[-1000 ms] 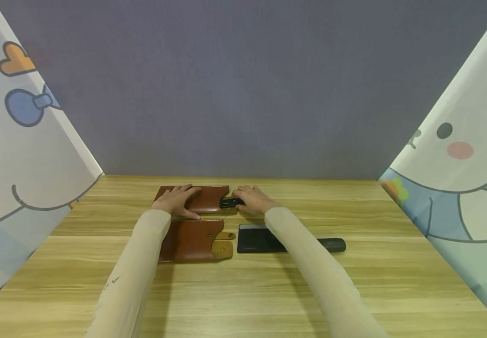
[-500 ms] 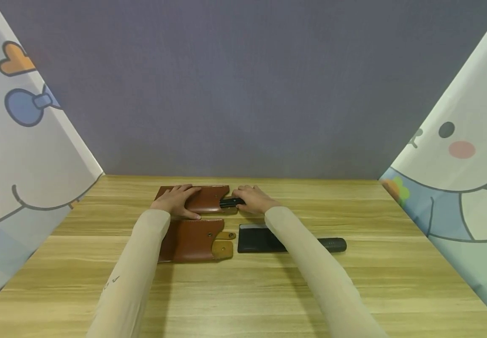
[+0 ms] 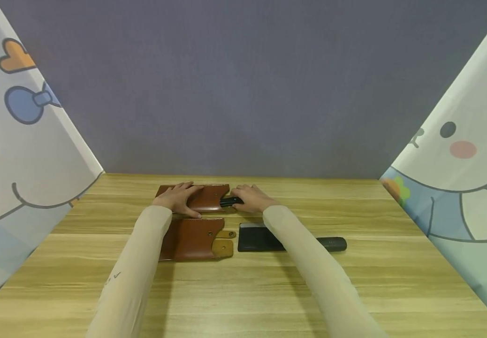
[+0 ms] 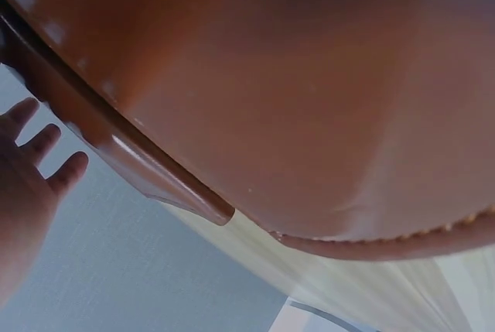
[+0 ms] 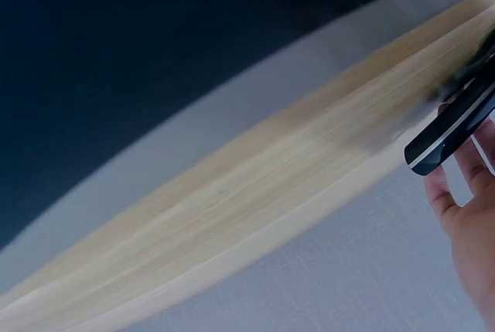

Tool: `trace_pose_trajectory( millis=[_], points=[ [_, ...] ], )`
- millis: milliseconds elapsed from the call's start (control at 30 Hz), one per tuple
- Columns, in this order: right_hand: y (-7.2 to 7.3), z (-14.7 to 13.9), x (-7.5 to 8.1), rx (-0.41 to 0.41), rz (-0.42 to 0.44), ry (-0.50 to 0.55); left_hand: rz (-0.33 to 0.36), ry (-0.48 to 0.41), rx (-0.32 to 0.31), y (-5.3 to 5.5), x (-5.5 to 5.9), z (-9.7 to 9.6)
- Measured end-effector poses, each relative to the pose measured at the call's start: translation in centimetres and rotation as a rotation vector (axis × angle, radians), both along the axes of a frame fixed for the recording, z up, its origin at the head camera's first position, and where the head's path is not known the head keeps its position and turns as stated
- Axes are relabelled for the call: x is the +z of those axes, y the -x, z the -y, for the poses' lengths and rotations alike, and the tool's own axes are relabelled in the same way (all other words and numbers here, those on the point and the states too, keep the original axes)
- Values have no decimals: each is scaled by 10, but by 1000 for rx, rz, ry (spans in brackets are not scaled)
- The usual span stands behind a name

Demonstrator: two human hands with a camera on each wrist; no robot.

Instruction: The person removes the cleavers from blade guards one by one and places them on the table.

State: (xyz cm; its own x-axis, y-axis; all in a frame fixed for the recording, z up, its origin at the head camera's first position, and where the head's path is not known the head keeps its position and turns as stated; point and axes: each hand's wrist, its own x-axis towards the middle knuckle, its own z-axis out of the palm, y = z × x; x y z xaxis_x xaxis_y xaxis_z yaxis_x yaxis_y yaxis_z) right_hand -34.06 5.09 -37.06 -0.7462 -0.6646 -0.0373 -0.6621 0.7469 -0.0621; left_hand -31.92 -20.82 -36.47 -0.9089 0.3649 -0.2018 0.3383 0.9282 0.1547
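Observation:
My left hand (image 3: 178,198) rests with spread fingers on the far brown leather sheath (image 3: 208,198), near its left end. From that sheath's right opening sticks a black knife handle (image 3: 230,201); the blade is hidden inside. My right hand (image 3: 252,199) grips the handle's outer end. In the right wrist view the handle (image 5: 452,131) shows a pale metal line along its spine, with fingers curled against it. Brown leather (image 4: 294,100) fills most of the left wrist view, with the left fingers (image 4: 69,173) at its edge.
Nearer on the wooden table (image 3: 235,295) lies a second brown sheath (image 3: 193,238) with a tan flap (image 3: 222,249) and a snap strap (image 3: 225,234). To its right is a dark-bladed cleaver (image 3: 258,238), partly under the right sleeve. A grey panel (image 3: 243,89) stands behind.
The right hand has edged very slightly left, toward the far sheath's opening. The left hand and sheaths hold their places.

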Motion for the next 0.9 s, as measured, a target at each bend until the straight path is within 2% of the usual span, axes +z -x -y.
trace_pose_trajectory(
  millis=[167,667,900],
  points=[
    [2,2,-2,6,5,-7,-5,13,-2,1,1,1],
    [3,4,-4,23,-28,-40,-89,-32,-64,-1,-1,2],
    [3,4,-5,31,-29,-28,-90,-51,-60,0,-3,2]
  ],
)
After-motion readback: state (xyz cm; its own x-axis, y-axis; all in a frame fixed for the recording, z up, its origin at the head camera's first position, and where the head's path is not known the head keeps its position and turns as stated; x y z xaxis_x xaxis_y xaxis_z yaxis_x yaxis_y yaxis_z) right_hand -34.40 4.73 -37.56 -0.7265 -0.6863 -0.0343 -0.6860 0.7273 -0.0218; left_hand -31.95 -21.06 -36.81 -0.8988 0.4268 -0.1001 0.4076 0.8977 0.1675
